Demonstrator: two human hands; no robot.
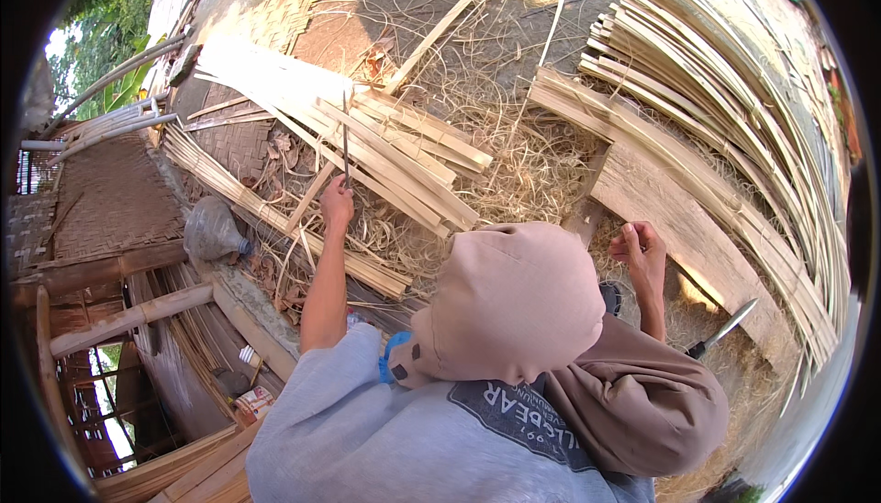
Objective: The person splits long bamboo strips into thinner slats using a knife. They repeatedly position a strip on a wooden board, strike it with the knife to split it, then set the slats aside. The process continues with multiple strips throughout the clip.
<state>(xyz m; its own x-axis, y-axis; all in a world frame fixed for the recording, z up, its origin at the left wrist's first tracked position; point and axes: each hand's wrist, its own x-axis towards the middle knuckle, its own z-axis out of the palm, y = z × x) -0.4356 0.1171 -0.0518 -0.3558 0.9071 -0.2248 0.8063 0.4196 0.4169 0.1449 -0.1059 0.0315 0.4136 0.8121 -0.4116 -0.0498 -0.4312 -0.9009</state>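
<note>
My left hand [338, 205] is closed round the lower end of a thin dark rod [346, 131], possibly a blade seen edge-on. The rod points away from me, above a pile of pale split-bamboo strips [385, 159]. On the right, my right hand [640, 244] is raised with its fingers curled together, beside the near edge of a wooden plank [674, 209]. Whatever those fingers may hold is hidden or too small to make out. A knife [730, 327] with a black handle lies against the plank's near end, apart from my right hand.
Long thin strips [688, 72] fan out at the far right. Curly shavings [523, 177] cover the ground between my hands. A clear plastic jug [213, 229] lies at the left by a wood-framed structure [133, 319]. A beige head covering [514, 301] blocks the lower middle.
</note>
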